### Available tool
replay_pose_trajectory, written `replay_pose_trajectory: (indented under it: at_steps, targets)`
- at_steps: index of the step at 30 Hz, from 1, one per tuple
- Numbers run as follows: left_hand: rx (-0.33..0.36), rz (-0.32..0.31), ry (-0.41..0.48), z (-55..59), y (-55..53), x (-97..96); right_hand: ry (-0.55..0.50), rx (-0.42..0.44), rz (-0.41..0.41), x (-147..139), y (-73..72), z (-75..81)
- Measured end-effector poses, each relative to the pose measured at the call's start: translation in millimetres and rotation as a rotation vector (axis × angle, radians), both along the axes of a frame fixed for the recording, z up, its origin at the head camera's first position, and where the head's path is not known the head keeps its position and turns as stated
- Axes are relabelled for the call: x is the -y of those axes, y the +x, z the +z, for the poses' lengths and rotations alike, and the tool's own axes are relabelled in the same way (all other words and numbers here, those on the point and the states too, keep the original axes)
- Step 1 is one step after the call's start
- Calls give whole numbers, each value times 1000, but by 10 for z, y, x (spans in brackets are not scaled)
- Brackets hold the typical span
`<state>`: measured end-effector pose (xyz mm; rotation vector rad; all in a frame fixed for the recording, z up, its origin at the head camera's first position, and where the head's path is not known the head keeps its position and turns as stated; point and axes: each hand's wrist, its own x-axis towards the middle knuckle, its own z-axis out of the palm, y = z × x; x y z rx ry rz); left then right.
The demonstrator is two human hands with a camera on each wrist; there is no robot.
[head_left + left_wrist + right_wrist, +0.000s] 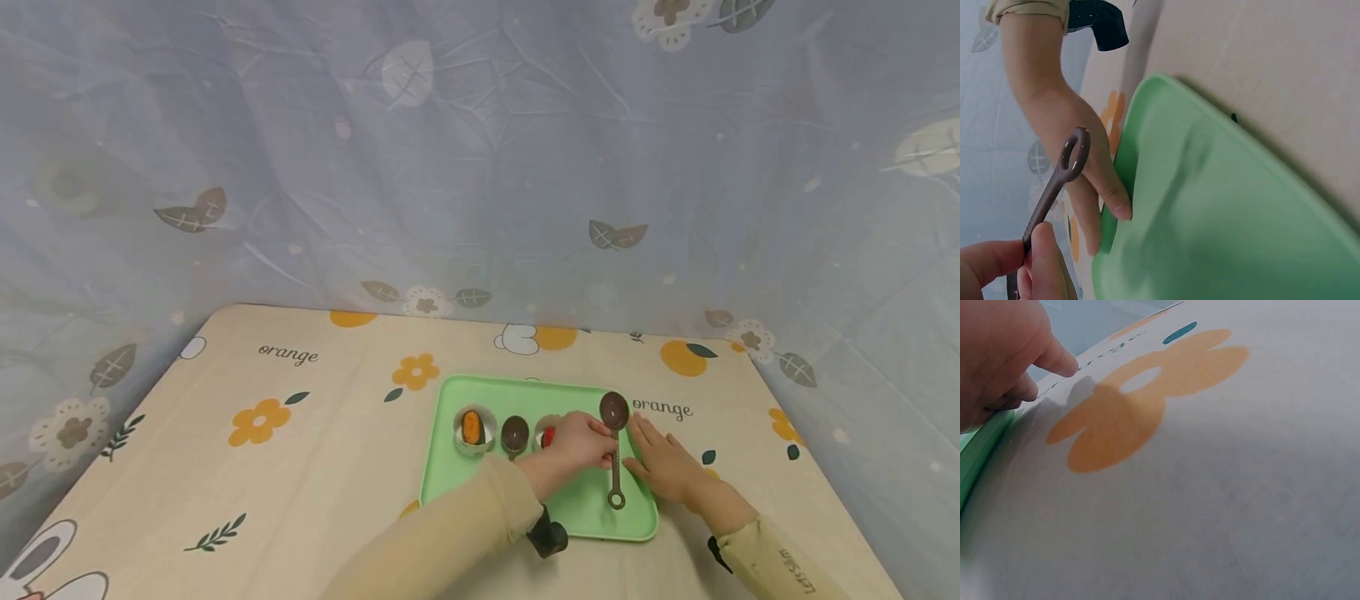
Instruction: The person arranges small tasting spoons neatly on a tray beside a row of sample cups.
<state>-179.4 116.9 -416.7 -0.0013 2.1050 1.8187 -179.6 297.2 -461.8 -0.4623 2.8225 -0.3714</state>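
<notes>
My left hand (573,446) pinches the handle of a brown spoon (614,410) between thumb and fingers, over the right part of a light green tray (592,518). In the left wrist view the spoon's ringed handle end (1074,156) points up from the fingers, raised over the tray. At the tray's right rim rests my right hand (667,467), fingers straight, with its thumb over the edge. A second brown spoon (514,433) lies on the tray between two small round cups. The left cup (474,447) holds an orange-and-black piece; my left hand partly hides the other, with a red piece (548,436).
A cream tablecloth (337,467) with orange flowers and printed words lies under the tray. Blue-grey patterned curtains (480,167) hang behind and at both sides. Dark wrist straps show below each sleeve, the left one (547,535) near the tray's front rim.
</notes>
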Motion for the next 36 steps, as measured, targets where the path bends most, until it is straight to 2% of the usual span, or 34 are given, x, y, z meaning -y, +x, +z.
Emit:
replay_pose_trajectory:
  at_steps: [9, 17, 28, 32, 36]
  targets:
    - [-28, 41, -143, -47, 88, -90, 16, -22, 20, -4, -4, -6]
    - [-56, 61, -208, -127, 138, -119, 26, -28, 26, -15, -9, -21]
    - [-216, 90, -340, -160, 180, -136, 12, -20, 17, -10, -2, -7]
    - [-220, 88, -369, -184, 199, -146, 7, -17, 18, -7, 2, 5]
    - [-211, 83, -349, -199, 230, -143, 8, -18, 21, -8, 2, 5]
